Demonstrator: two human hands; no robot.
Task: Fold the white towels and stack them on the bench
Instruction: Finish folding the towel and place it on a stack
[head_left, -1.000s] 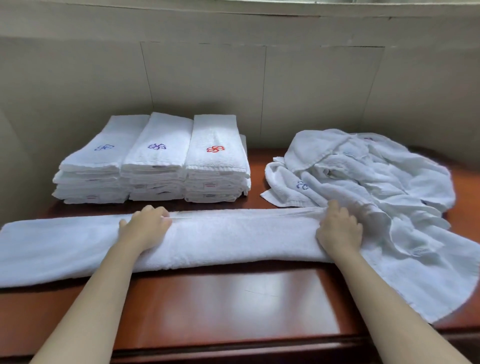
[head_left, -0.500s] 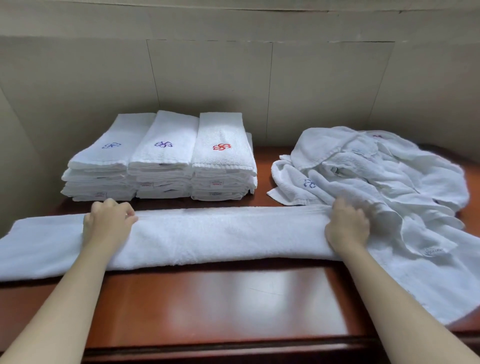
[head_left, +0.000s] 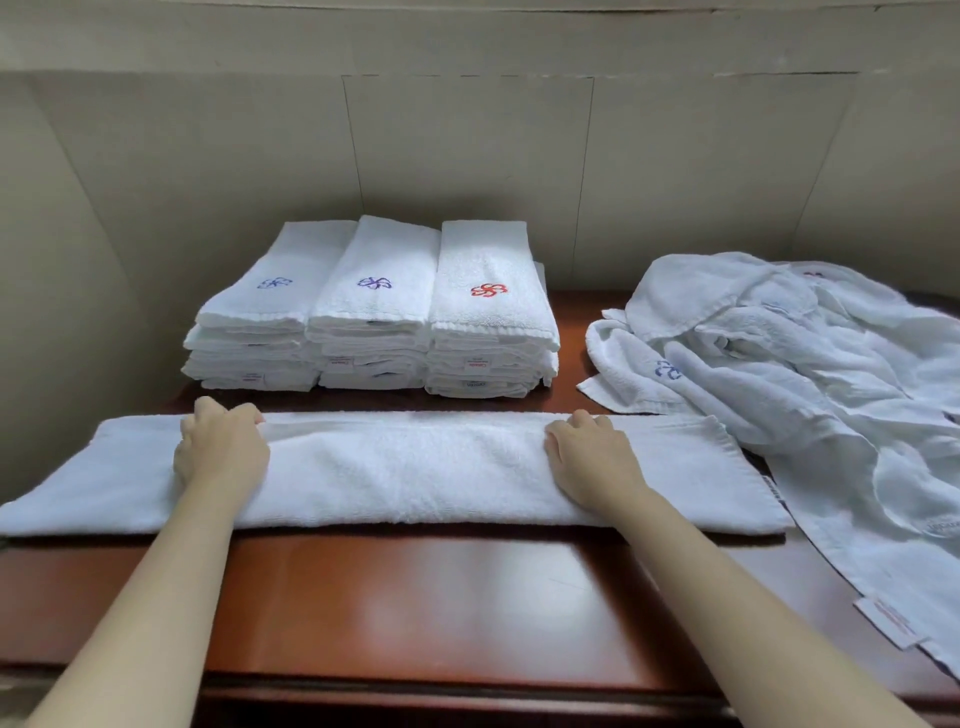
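A long white towel (head_left: 405, 470), folded into a narrow strip, lies across the red-brown wooden bench (head_left: 415, 608) in front of me. My left hand (head_left: 221, 449) grips its far edge left of the middle, fingers curled over a raised fold. My right hand (head_left: 587, 457) sits right of the middle with fingers curled over the same far edge. Three side-by-side stacks of folded white towels (head_left: 374, 312) with blue and red embroidered marks stand behind it against the wall. A heap of unfolded white towels (head_left: 795, 374) lies at the right.
A beige panelled wall (head_left: 467, 156) closes the back and left of the bench. The heap spills over the bench's right front, with a label near the edge. Bare polished wood shows between the strip and the front edge.
The strip has come free of the heap, so its right end now shows. My right hand has moved left along the towel. The left hand slid left, then a little back.
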